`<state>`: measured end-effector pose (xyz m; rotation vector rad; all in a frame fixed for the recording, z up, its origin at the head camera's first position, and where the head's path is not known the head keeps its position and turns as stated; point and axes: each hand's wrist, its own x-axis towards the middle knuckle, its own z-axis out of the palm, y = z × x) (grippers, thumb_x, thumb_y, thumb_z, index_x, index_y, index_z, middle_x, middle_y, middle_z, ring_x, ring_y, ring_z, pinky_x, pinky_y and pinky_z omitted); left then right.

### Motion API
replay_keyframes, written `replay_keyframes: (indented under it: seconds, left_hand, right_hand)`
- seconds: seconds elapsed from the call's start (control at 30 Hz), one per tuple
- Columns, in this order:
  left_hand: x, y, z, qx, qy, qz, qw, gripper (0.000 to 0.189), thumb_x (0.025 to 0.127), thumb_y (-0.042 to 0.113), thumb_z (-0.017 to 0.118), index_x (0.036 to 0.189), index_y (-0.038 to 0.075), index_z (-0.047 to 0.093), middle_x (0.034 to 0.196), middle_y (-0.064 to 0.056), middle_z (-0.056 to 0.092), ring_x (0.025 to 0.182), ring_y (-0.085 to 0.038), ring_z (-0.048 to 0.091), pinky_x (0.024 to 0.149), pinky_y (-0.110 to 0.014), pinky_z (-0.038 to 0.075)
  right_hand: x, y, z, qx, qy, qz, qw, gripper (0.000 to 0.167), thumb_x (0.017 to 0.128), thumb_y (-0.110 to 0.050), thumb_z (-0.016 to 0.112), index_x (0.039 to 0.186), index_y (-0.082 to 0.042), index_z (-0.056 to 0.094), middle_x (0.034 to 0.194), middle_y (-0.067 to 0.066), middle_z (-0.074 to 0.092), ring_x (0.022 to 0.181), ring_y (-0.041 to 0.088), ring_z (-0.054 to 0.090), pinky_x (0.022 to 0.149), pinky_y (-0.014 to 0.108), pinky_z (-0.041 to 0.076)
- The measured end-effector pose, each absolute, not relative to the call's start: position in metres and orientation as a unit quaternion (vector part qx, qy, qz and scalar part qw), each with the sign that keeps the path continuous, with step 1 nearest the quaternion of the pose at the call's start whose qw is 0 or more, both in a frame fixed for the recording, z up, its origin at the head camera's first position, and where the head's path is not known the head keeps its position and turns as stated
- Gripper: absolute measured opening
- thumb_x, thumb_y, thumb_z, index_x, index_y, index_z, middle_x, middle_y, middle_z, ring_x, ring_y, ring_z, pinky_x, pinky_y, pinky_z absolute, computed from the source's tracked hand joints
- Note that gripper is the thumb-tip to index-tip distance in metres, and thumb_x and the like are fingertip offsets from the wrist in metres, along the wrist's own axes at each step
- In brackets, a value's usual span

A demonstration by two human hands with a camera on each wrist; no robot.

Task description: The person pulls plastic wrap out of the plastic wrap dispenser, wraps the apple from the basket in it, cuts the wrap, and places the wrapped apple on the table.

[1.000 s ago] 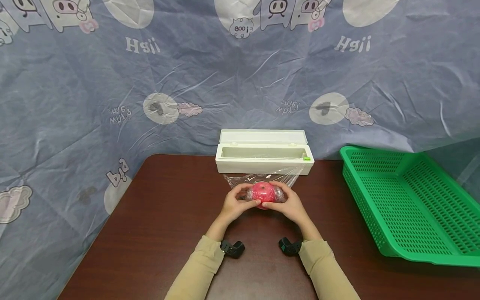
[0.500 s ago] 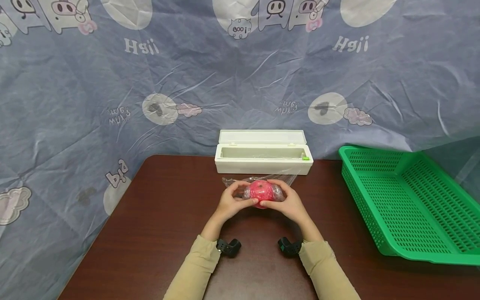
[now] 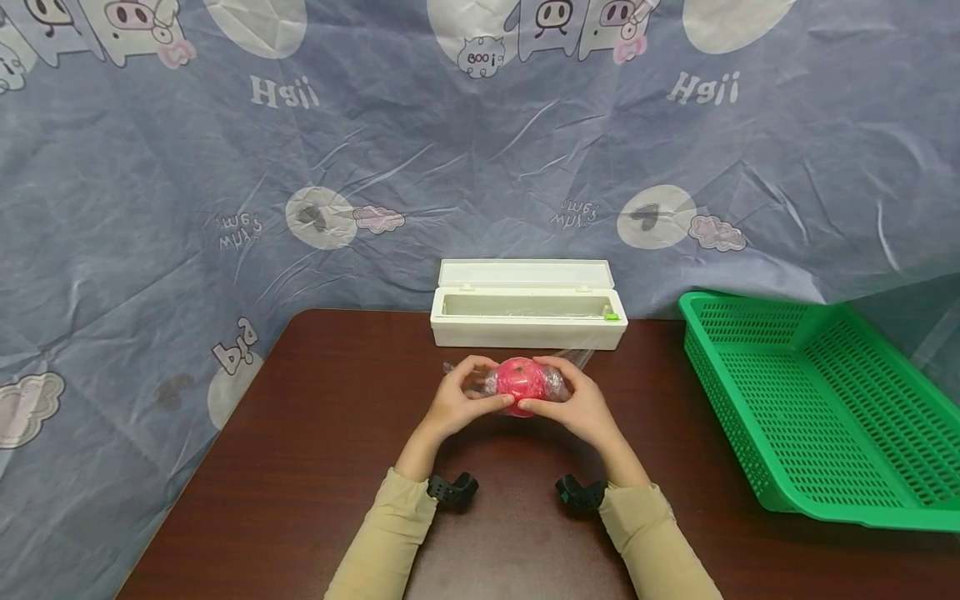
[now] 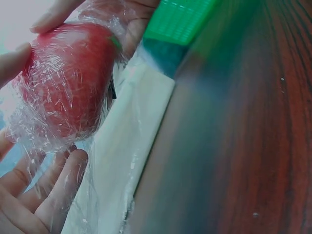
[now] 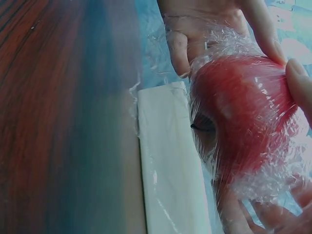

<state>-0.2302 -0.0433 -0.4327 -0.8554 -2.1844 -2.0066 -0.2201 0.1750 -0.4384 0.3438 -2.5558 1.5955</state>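
A red apple [image 3: 521,379] wrapped in clear cling film is held between my two hands in the head view. My left hand [image 3: 461,398] grips its left side and my right hand [image 3: 576,402] its right side, with both thumbs on the near face. Bunched cling film [image 3: 557,387] bulges out at the apple's sides. In the right wrist view, the dark stem shows through taut film over the apple [image 5: 243,112]. From the left wrist, crinkled film covers the apple [image 4: 68,78], and loose film hangs past my fingers [image 4: 66,187]. A thin strip of film stretches towards the white cling film box [image 3: 525,335].
The white box stands at the back of the dark brown table [image 3: 315,433], its lid [image 3: 525,272] raised and a green slider [image 3: 612,317] on its front edge. A green plastic basket [image 3: 772,467] sits at the right. Printed cloth [image 3: 420,208] hangs behind.
Both hands have stayed on the apple, which has shifted slightly left and turned a little. The loose film spread between it and the box has drawn in and shows less.
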Motion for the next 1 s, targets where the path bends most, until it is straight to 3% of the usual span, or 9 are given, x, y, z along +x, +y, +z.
replay_keyframes:
  seconds: [0.43, 0.67, 0.87, 1.0]
  left_hand:
    - [-0.221, -0.053, -0.409, -0.283, -0.711, -0.641, 0.054, 0.039, 0.076, -0.003, 0.072, 0.111, -0.007, 0.055, 0.098, -0.023, 0.057, 0.081, -0.02, 0.056, 0.072, -0.048, 0.052]
    - [-0.218, -0.052, -0.405, -0.29, -0.712, -0.636, 0.066, 0.039, 0.076, -0.003, 0.072, 0.111, -0.007, 0.055, 0.098, -0.021, 0.057, 0.08, -0.025, 0.057, 0.072, -0.047, 0.052]
    - [-0.217, -0.051, -0.404, -0.294, -0.711, -0.635, 0.068, 0.039, 0.076, -0.003, 0.071, 0.112, -0.007, 0.056, 0.099, -0.021, 0.057, 0.081, -0.019, 0.057, 0.073, -0.047, 0.052]
    - [-0.217, -0.05, -0.404, -0.298, -0.71, -0.635, 0.069, 0.041, 0.076, -0.004, 0.072, 0.113, -0.008, 0.056, 0.102, -0.021, 0.058, 0.084, -0.026, 0.058, 0.074, -0.047, 0.053]
  right_hand:
    - [-0.199, 0.158, -0.405, 0.131, -0.82, 0.554, 0.051, 0.056, 0.076, -0.02, 0.08, 0.125, -0.012, 0.055, 0.121, 0.014, 0.056, 0.102, 0.032, 0.056, 0.081, 0.043, 0.052]
    - [-0.187, 0.154, -0.384, 0.125, -0.828, 0.544, 0.051, 0.056, 0.077, -0.014, 0.078, 0.126, -0.006, 0.054, 0.12, 0.018, 0.056, 0.101, 0.034, 0.056, 0.08, 0.043, 0.052]
    - [-0.187, 0.156, -0.383, 0.126, -0.829, 0.541, 0.056, 0.056, 0.076, -0.013, 0.078, 0.126, -0.006, 0.054, 0.119, 0.018, 0.057, 0.1, 0.033, 0.057, 0.08, 0.043, 0.052]
    - [-0.189, 0.158, -0.385, 0.13, -0.829, 0.54, 0.065, 0.056, 0.077, -0.014, 0.078, 0.126, -0.004, 0.054, 0.119, 0.019, 0.057, 0.099, 0.033, 0.057, 0.08, 0.043, 0.052]
